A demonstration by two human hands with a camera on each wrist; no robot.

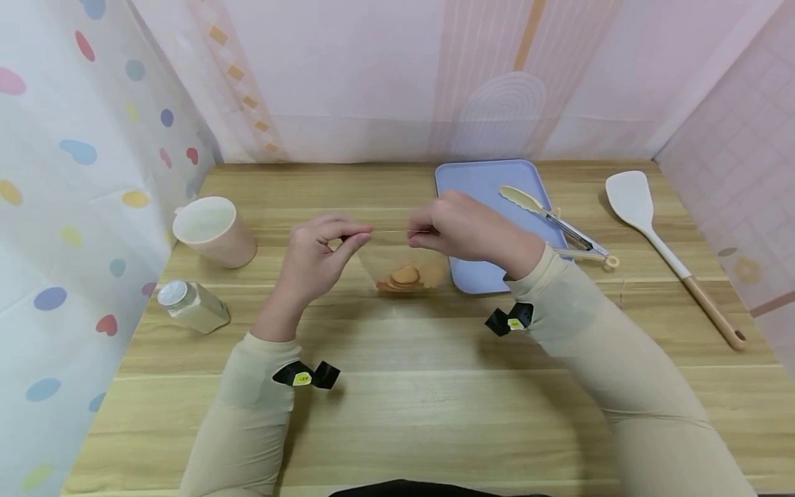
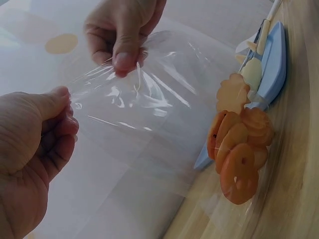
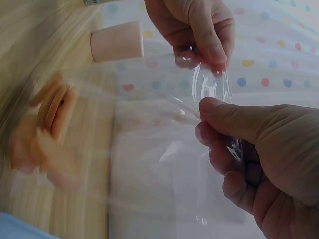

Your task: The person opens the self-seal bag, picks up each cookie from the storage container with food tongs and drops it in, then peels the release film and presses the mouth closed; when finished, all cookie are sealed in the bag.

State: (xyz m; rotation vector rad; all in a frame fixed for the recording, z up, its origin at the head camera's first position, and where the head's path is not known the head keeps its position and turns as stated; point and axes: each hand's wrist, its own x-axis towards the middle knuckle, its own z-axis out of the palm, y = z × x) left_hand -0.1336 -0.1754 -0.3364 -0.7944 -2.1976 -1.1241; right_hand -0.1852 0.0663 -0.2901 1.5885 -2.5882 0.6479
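Note:
A clear plastic bag (image 2: 149,109) hangs between both hands with several golden-brown cookies (image 1: 405,276) gathered at its bottom. My left hand (image 1: 319,255) pinches one end of the bag's top edge between thumb and fingers. The other end is pinched by my right hand (image 1: 456,224), and the edge runs taut as a thin line between them. In the left wrist view the film shows creases near the fingertips. One cookie (image 2: 233,94) has a scalloped rim; others are round with small holes. Blurred cookies (image 3: 55,114) show through the film in the right wrist view.
A blue tray (image 1: 468,183) bearing tongs (image 1: 559,222) lies behind my right hand. Farther right is a white spatula (image 1: 630,200) with a wooden handle. On the left stand a pink mug (image 1: 226,238) and a lidded jar (image 1: 199,310). Curtains border the wooden table (image 1: 404,414).

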